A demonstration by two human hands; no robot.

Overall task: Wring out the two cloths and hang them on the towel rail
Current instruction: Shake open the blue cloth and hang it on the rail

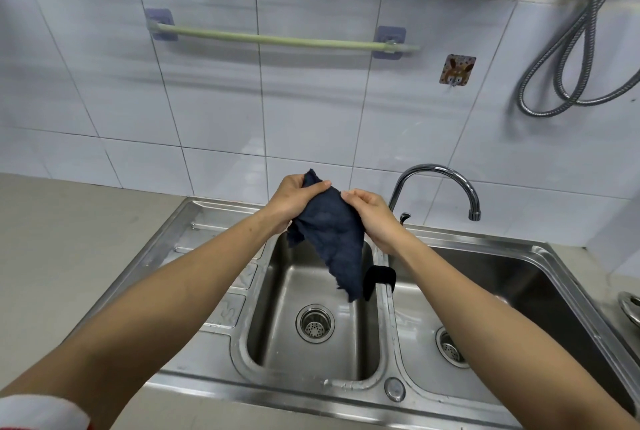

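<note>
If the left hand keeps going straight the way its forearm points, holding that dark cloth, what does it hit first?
Probably the white tiled wall behind the sink. The left hand, gripping the dark cloth, points up and away, seemingly under the green towel rail, though depth is unclear.

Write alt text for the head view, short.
Both hands, left hand and right hand, grip a dark blue cloth above the left basin of a steel double sink. A second black cloth hangs over the basin divider; the green towel rail is bare.
</note>
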